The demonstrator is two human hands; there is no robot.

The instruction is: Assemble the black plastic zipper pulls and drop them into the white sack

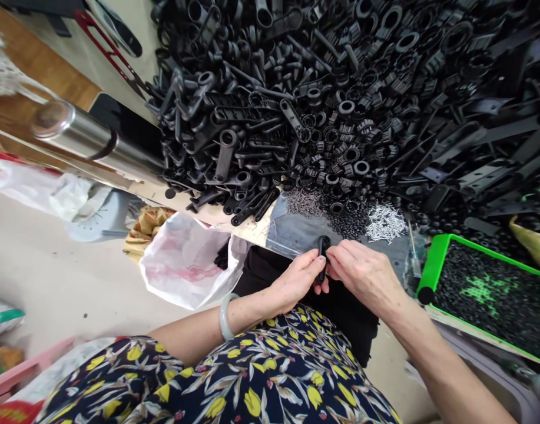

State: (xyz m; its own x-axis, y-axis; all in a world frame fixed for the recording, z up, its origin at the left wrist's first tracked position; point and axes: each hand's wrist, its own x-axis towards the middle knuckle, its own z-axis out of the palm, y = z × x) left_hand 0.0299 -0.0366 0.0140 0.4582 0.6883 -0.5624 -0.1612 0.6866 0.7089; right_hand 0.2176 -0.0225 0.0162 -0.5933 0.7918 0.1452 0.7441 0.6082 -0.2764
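Observation:
Just off the table's front edge, my left hand (296, 281) is closed around a small black plastic lever-shaped part (324, 243), held nearly upright. My right hand (362, 268) pinches at the side of that part with thumb and fingertips; whatever sits between them is hidden. Beyond the hands lie small piles on a grey mat (291, 231): brownish bits (305, 202), tiny black pieces (348, 225) and silvery pins (386, 222). Behind these, a large heap of black levers (225, 154) adjoins a heap of black toothed rings (351, 154).
Flat black strips (481, 176) are heaped at the right, behind a green-rimmed tray (438, 259) of small black and green pieces. A steel flask (82, 131) lies at the left. Below the table edge hangs an open white bag (176, 268); a pink bar (26, 368) is lower left.

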